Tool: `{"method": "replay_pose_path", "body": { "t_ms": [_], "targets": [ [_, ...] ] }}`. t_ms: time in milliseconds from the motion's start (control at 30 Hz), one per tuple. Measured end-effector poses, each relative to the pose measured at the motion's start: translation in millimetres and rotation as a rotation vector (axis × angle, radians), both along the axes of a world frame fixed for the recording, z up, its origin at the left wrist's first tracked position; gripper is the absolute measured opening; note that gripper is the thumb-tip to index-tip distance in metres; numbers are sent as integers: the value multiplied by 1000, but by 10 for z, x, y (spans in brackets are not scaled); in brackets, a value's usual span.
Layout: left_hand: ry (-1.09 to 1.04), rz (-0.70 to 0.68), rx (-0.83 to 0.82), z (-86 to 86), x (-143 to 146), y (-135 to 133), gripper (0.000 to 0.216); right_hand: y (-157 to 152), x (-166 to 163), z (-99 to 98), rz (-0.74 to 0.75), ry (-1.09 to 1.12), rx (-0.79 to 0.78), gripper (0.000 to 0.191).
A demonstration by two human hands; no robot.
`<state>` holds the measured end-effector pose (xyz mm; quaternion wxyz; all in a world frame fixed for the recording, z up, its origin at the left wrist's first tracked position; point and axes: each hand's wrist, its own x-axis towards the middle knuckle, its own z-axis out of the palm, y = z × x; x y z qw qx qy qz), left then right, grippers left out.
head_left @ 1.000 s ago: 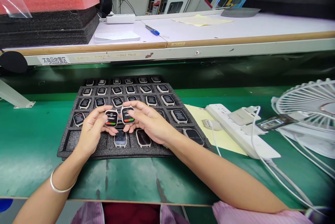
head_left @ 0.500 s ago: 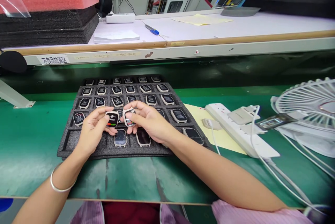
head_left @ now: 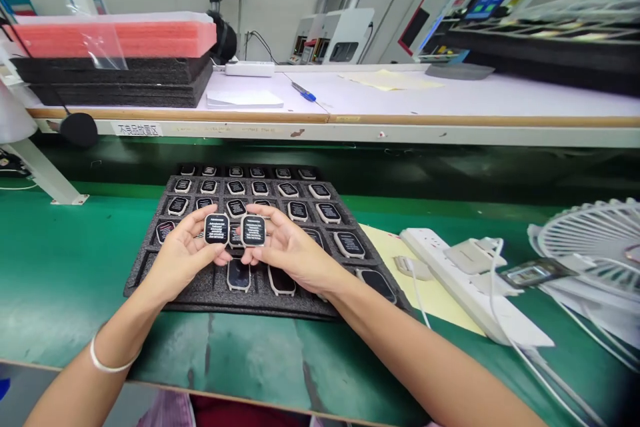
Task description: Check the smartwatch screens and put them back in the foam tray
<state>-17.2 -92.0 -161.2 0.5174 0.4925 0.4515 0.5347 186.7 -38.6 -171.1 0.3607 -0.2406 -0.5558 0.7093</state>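
Between the thumb and fingers of my left hand (head_left: pixel 186 250) is a smartwatch body (head_left: pixel 217 230) without a strap, its lit screen facing me with lines of white text. My right hand (head_left: pixel 287 247) grips a second smartwatch body (head_left: pixel 253 231) by its edges, also lit with text. The two watches are side by side, slightly apart, above a dark grey foam tray (head_left: pixel 200 298). Rows of similar watches sit in the tray's compartments, most with text on their screens. In the front row, a watch (head_left: pixel 239 275) and another watch (head_left: pixel 281 280) have dark screens. My hands hide part of the tray.
To the right lie a white power strip (head_left: pixel 475 294) with chargers and cables, a yellow sheet (head_left: pixel 445 304) and a white fan (head_left: pixel 595 247). A shelf edge (head_left: pixel 350 127) crosses behind the tray, bearing foam stacks (head_left: pixel 120 77) and a blue pen (head_left: pixel 304 92).
Both watch screens now show white text; the left one had a coloured bar and the right one was tilted with coloured stripes. My thumbs have moved off the screens. The camera view has tilted upward.
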Motion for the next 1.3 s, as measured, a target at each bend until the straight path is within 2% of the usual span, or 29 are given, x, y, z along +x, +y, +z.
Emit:
{"method": "replay_pose_path", "body": {
  "t_ms": [67, 133, 233, 300, 367, 433, 500, 633, 700, 767, 833, 900, 1000, 1133, 1200, 1300],
  "targets": [
    [116, 34, 16, 56, -240, -157, 67, -27, 4, -6, 25, -87, 44, 56],
    [304, 129, 47, 66, -527, -340, 64, -69, -6, 2, 21, -200, 180, 48],
    [667, 218, 42, -20, -903, -563, 57, -160, -78, 35, -59, -411, 612, 40],
    [806, 202, 48, -119, -1047, -633, 52, -230, -182, 54, -129, -563, 908, 36],
    [868, 139, 77, -219, -1100, -641, 48, -292, -327, 53, -165, -694, 1090, 35],
    [916, 72, 115, -296, -1100, -614, 45, -339, -486, 28, -159, -812, 1164, 37],
    [971, 41, 147, -338, -1089, -587, 44, -369, -620, -4, -97, -917, 1172, 40],
    [1081, 149, 210, -319, -1077, -600, 55, -392, -644, 14, 41, -1042, 1174, 53],
    [1116, 241, 263, -268, -1024, -621, 54, -381, -489, 85, 1, -1044, 1222, 57],
    [1121, 275, 353, -207, -895, -623, 44, -352, -242, 175, -90, -1020, 1278, 48],
    [1105, 229, 460, -156, -681, -596, 32, -314, 51, 245, -157, -1007, 1303, 37],
    [1098, 144, 518, -130, -406, -538, 23, -280, 328, 254, -176, -1001, 1319, 34],
    [1187, 61, 507, -120, 10, -415, 17, -236, 605, 126, -216, -1037, 1387, 38],
    [1526, 24, 331, -79, 343, -252, 37, -199, 643, -132, -259, -1092, 1510, 52],
    [1595, -12, 298, -42, 396, -202, 44, -206, 578, -193, -315, -1134, 1631, 58],
    [1603, -60, 248, 6, 406, -174, 55, -236, 487, -182, -359, -1176, 1799, 60]
  ]
}}
